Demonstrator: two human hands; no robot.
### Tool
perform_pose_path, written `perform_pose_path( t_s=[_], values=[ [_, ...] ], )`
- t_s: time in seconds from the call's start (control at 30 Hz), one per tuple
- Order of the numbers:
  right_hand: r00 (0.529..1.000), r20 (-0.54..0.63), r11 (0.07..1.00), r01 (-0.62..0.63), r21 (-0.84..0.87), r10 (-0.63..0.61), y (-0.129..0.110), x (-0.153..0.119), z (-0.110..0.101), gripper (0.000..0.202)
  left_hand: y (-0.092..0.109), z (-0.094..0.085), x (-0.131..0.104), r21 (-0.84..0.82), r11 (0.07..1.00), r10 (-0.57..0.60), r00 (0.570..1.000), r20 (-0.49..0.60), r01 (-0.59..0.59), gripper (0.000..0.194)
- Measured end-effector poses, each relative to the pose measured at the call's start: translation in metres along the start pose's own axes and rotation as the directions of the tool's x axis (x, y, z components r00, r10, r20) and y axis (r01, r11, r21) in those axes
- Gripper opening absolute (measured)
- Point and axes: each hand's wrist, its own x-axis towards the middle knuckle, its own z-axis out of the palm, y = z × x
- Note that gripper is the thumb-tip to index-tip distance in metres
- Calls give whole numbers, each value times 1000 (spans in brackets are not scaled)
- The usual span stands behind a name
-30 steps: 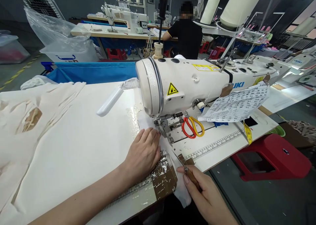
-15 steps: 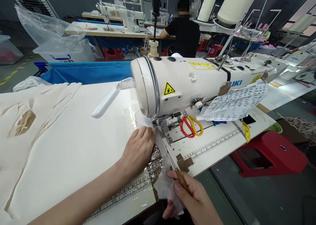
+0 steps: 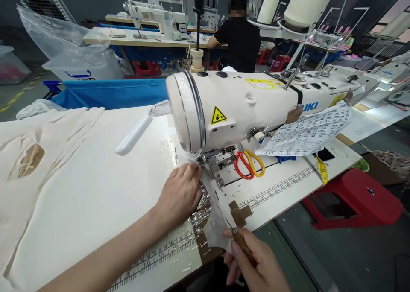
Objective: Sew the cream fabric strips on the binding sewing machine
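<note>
My left hand [image 3: 182, 189] lies beside the sewing machine's needle area, fingers curled together on thin, sheer white fabric [image 3: 215, 229]. That fabric runs from under the machine head [image 3: 230, 108] toward the table's front edge. In my right hand [image 3: 256, 255] is an awl [image 3: 242, 246] with a wooden handle. Its thin metal shaft points up the fabric toward the needle area. Some fabric disappears behind my right fingers, so I cannot see its end. Scissors [image 3: 250, 164] with red and yellow handles rest on the machine bed to the right of the needle.
A paper sheet with writing [image 3: 304, 132] hangs on the machine. Cream fabric [image 3: 48, 147] and a white tube-shaped object [image 3: 134, 134] lie on the left tabletop. A red stool [image 3: 358, 198] stands at right. One person [image 3: 238, 44] sits at another table behind.
My right hand has moved slightly down and right with the awl, and the fabric's near end looks shifted. My left hand stays in nearly the same place.
</note>
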Motion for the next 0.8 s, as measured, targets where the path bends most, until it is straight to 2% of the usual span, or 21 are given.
perform_pose_path(
  t_s=[0.17, 0.4, 0.6, 0.8],
  values=[
    [999, 40, 998, 34, -57, -32, -5, 4, -1, 46, -4, 2, 0, -2, 1000, 10, 999, -40, -10, 42],
    [987, 160, 982, 61, -177, -32, -15, 3, -2, 43, 7, -7, -4, -35, 999, 36, 999, -33, -37, 41],
    [980, 144, 969, 166, -182, -141, -20, 7, -2, 36, 11, -7, -6, -66, 997, 48, 998, -39, -50, 43],
    [988, 100, 968, 135, -214, -115, -33, 13, 0, 31, 10, -6, -7, -99, 994, 33, 999, -21, -35, 44]
  ],
)
